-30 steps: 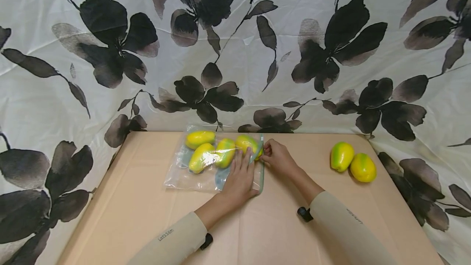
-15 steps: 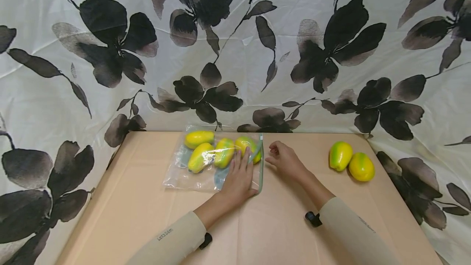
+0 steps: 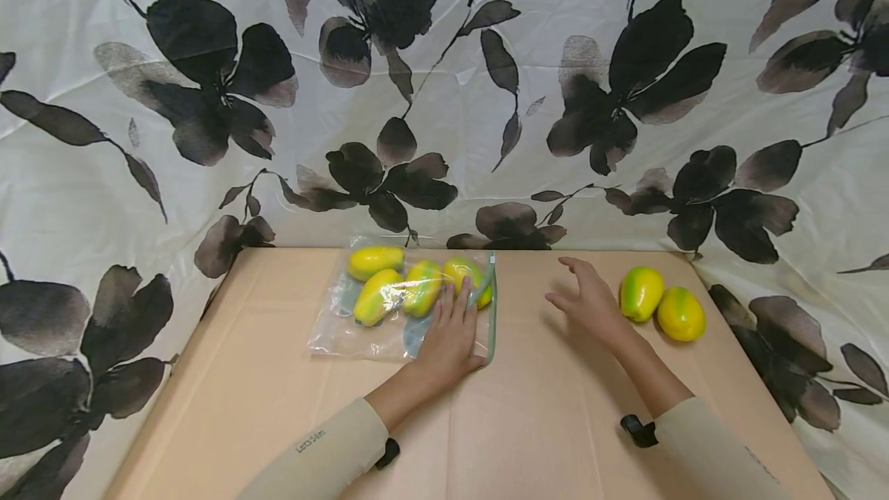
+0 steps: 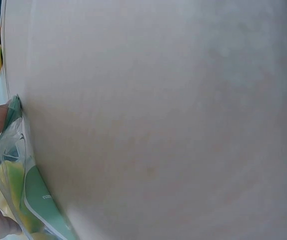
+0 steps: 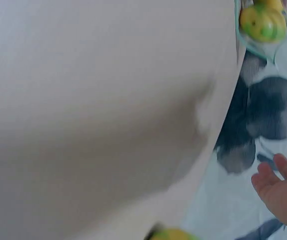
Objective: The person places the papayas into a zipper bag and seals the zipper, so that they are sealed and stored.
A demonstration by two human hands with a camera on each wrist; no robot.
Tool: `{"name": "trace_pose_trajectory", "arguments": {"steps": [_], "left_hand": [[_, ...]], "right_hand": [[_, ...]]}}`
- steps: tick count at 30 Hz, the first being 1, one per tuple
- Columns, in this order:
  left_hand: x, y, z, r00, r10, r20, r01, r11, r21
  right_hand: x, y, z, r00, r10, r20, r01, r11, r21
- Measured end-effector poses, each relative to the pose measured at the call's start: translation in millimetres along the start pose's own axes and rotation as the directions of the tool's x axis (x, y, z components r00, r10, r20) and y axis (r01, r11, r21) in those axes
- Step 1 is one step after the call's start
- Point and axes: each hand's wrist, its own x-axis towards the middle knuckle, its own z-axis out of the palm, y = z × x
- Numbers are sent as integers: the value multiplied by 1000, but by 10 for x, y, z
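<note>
A clear zip bag lies flat with several yellow-green mangoes inside it. My left hand rests on the bag near its green-edged mouth, fingers straight over the plastic. In the left wrist view, part of that hand shows against the bag's green-printed side. My right hand is in the air over the table with its fingers spread, holding nothing. Just right of it sit two loose mangoes, one upright-looking at the back and one touching it in front.
A tan board-like table top lies under everything, its far edge meeting a white cloth printed with dark flowers. The bag's far end reaches that back edge. A dark wrist camera sticks out beside the right sleeve.
My right hand has let go of the bag's mouth and moved right toward the two loose mangoes, its fingers spreading. The left hand and the bag have stayed in place.
</note>
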Motion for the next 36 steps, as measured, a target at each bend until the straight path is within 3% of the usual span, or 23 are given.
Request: {"name": "trace_pose_trajectory", "arguments": {"steps": [9, 18, 29, 36], "left_hand": [[-14, 3, 5, 1000, -3, 13, 3, 1000, 0], [-28, 2, 14, 1000, -3, 13, 3, 1000, -4], [-31, 7, 16, 1000, -2, 17, 2, 1000, 29], [-29, 15, 15, 1000, -3, 14, 2, 1000, 30]], "right_hand": [[-87, 358, -440, 995, -10, -96, 1, 995, -97], [-106, 658, -793, 990, 140, 15, -135, 976, -170], [-94, 863, -841, 948, 275, 162, -226, 936, -269], [-89, 848, -789, 956, 234, 180, -162, 926, -340]]}}
